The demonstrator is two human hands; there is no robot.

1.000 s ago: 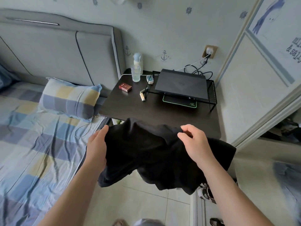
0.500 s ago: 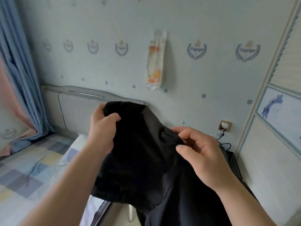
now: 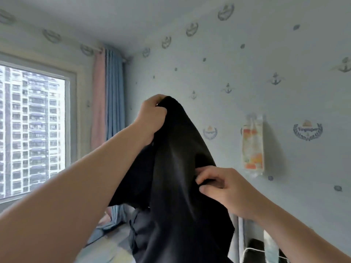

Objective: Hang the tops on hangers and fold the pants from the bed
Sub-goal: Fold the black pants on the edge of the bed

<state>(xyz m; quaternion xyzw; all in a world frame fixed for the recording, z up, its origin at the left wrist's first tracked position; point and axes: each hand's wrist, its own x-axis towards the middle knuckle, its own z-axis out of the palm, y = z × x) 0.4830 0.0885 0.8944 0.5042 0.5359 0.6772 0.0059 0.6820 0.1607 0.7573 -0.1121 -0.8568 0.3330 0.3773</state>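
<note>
A black garment (image 3: 176, 168) hangs in the air in front of me, draping down past the bottom of the view. My left hand (image 3: 152, 118) grips its top edge, raised high against the wall. Lower and to the right, my right hand (image 3: 222, 185) pinches a fold of the same fabric between thumb and fingers. I cannot tell whether the garment is a top or pants. No hanger is in view.
A window (image 3: 32, 128) fills the left, with pink and blue curtains (image 3: 108, 103) beside it. A plastic bag (image 3: 252, 147) hangs on the wallpapered wall at right. A sliver of the bed (image 3: 106, 249) shows at the bottom, partly behind the garment.
My left hand has lifted the garment's top edge higher while my right hand dropped lower on the fabric. My head has tilted up and left, so the nightstand has left the view.
</note>
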